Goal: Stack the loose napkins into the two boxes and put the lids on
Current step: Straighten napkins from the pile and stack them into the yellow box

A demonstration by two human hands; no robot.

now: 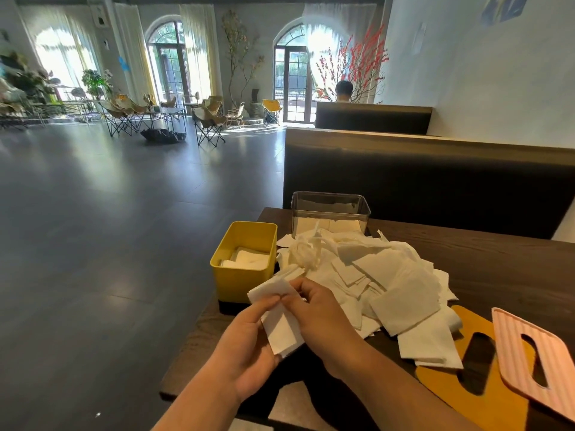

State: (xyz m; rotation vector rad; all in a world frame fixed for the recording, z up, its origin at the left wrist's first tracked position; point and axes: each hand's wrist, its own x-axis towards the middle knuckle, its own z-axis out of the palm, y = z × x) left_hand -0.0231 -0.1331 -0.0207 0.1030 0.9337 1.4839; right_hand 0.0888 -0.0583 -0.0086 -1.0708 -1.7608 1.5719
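The left hand and right hand both pinch one white folded paper napkin just beside the yellow rectangular box. Risk: uneven finger pull may unfold or tear it, causing a crooked stack.

We could read no text, label, brand, number or sign anywhere. The yellow box, the clear box, the orange lid and the pink lid showed us no legible marking, and the blue shapes on the wall were too blurred to read.
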